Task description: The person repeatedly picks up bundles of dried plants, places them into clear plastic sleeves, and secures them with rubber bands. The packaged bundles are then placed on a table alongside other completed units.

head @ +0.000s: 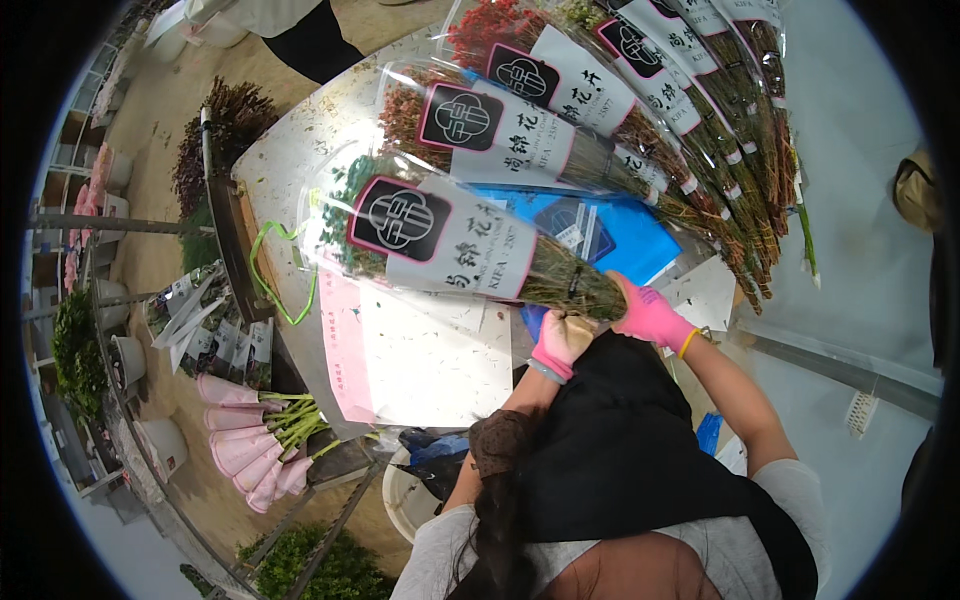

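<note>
A sleeved bouquet (450, 247) with green flower heads and dry stems lies tilted across the worktable, its clear plastic sleeve bearing a black label and writing. At its stem end, my right hand (651, 311), in a pink glove, is closed around the bundled stems. My left hand (564, 341), in a pink glove with a pale palm, touches the underside of the same stems; its fingertips are partly hidden. Below the bouquet lies white wrapping paper (442, 367) with a pink printed edge. A blue plastic packet (637, 232) sits just beyond the stems.
Several sleeved bouquets (502, 131) fan out along the table's far and right side. Pink-wrapped flower bundles (247, 442) jut past the near-left corner. A green tie (259, 281) lies at the left edge. Below the table stands a white bucket (401, 491) holding dark plastic.
</note>
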Demonstrator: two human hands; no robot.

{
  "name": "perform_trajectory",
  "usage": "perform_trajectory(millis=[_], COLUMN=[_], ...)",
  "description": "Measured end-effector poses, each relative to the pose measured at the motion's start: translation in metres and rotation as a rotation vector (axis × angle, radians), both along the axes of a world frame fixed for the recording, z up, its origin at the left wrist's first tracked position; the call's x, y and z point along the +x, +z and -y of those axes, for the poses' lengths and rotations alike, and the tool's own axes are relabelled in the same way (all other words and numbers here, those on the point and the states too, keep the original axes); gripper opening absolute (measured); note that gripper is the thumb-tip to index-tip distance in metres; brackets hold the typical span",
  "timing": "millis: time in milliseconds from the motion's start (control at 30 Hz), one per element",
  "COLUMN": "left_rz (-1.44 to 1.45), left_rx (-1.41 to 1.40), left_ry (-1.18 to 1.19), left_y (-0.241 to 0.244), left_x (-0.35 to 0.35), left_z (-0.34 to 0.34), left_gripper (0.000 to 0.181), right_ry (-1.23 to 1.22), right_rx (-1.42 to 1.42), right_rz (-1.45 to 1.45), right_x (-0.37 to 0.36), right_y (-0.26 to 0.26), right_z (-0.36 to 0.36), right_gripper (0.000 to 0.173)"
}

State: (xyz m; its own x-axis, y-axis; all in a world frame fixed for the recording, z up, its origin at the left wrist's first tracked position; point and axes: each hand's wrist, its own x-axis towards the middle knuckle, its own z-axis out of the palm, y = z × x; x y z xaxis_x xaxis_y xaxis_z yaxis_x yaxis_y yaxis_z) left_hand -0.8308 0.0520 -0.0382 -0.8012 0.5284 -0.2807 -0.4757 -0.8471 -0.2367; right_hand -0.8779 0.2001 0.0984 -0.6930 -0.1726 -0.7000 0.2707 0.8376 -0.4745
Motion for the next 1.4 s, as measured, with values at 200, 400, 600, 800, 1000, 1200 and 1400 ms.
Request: perform_trajectory(millis=[200,400,600,800,1000,1200,1400], left_rz=[-0.568,-1.484,-2.144,-2.313,-2.482,-2.17,-2.044], left_rx=[-0.781,-1.035,-2.147,-2.213,-2.233,-2.159,-2.194], left_ry=[-0.2,-0.671,-0.038,-0.481,-0.735,-1.255,-1.389], left_y=[-0.007,0.161,0.116,0.123,0.151,0.16,0.142], left_x=[0.004,-0.008,-0.02,-0.073,-0.119,-0.158,-0.157], left_z=[-0.007,-0.021,-0.143,-0.227,-0.336,-0.429,-0.448], left_gripper=[0.034,0.048,0.036,0.01,0.011,0.028,0.027], right_ry=[0.148,0.143,0.274,0.023,-0.03,-0.502,-0.73], right_rx=[0.115,0.201,0.147,-0.017,-0.127,0.111,-0.489], right_rz=[-0.31,-0.254,-0.62,-0.288,-0.036,-0.84,-0.273], right_x=[0.028,0.06,0.067,0.027,-0.021,-0.083,-0.116], right_y=[0.004,-0.012,-0.02,0.006,0.048,-0.033,-0.063], right_z=[-0.03,-0.107,-0.155,-0.231,-0.338,-0.485,-0.491], right_gripper=[0.049,0.057,0.046,0.047,0.072,0.053,0.024])
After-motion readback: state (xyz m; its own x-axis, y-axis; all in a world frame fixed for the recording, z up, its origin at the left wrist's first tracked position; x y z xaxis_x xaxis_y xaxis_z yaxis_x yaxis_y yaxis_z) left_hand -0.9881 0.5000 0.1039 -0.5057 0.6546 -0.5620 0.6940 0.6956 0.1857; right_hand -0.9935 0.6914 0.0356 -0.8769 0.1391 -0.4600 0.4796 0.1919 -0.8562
